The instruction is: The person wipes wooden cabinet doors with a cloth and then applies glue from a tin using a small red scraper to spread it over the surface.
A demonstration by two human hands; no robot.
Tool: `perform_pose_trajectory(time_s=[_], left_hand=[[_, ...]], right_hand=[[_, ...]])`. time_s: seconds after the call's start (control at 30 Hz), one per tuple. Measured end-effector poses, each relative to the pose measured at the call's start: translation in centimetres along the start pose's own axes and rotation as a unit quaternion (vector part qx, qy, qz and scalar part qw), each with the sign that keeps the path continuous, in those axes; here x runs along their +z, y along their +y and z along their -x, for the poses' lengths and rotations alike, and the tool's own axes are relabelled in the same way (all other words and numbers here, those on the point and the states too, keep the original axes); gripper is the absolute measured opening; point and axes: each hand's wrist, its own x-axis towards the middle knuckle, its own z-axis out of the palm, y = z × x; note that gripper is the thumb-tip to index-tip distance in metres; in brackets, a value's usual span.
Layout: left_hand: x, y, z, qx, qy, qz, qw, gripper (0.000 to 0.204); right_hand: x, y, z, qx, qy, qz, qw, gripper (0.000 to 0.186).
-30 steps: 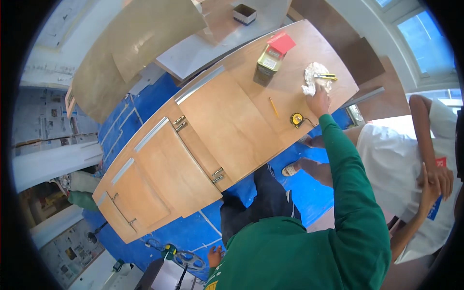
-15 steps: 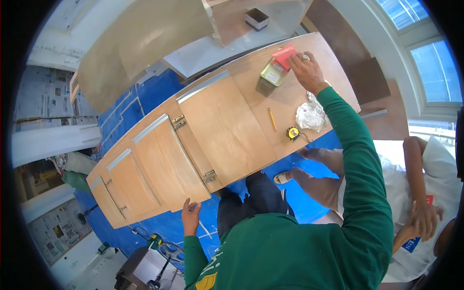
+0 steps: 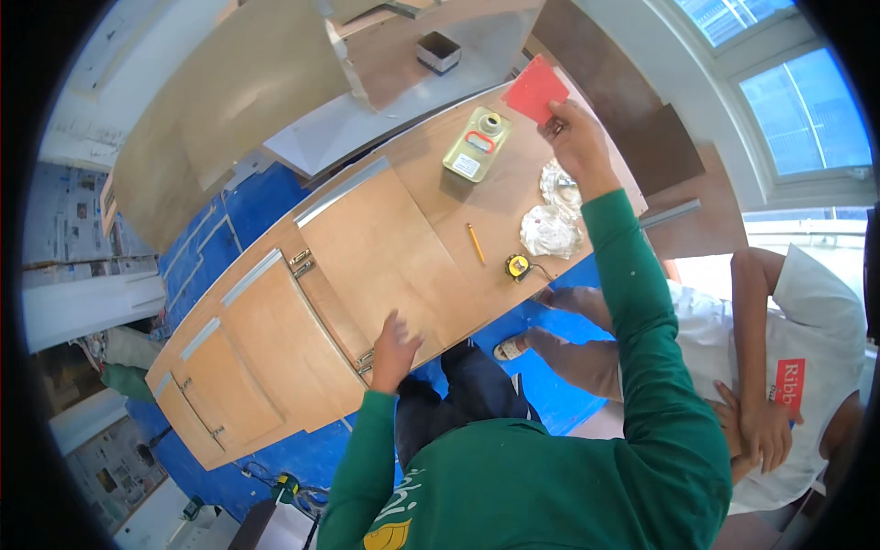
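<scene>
My right hand grips a red, flat sheet at the far right end of the wooden workbench surface. Just left of it stands a metal tin with a round spout on top. Below that hand lie two crumpled white pieces, partly hidden by the hand and sleeve, and a yellow pencil and yellow tape measure. My left hand, slightly blurred, has its fingers apart over the near edge of a plywood door panel, beside metal hinges.
More plywood panels with aluminium strips lie leftward. A raised surface behind holds a small box. A co-worker in a white shirt is close on my right, arms crossed. Blue sheeting covers the floor; windows are at upper right.
My right hand went from the white material up to the red sheet and lifted it off the tin, exposing the spout. My left hand rose from low beside me to the panel's edge.
</scene>
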Motion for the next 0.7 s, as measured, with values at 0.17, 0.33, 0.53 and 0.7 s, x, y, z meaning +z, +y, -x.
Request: perform_pose_trajectory(time_s=[0.17, 0.33, 0.53, 0.7], left_hand=[[5.0, 10.3, -12.6, 0.099, -0.016, -0.018, 0.995, 0.107], [8.6, 16.9, -20.8, 0.206, 0.077, -0.071, 0.973, 0.121], [12.4, 19.9, -23.9, 0.244, 0.140, 0.070, 0.957, 0.120], [14.4, 19.8, -26.1, 0.244, 0.167, 0.104, 0.949, 0.097]], right_hand=[[-0.6, 2.6, 9.6, 0.058, 0.007, -0.139, 0.989, 0.009], [-4.6, 6.9, 23.2, 0.125, 0.044, -0.169, 0.977, 0.041], [-9.9, 10.6, 32.6, 0.133, 0.131, 0.065, 0.980, 0.055], [-14.0, 12.9, 36.5, 0.174, 0.142, 0.149, 0.963, 0.052]])
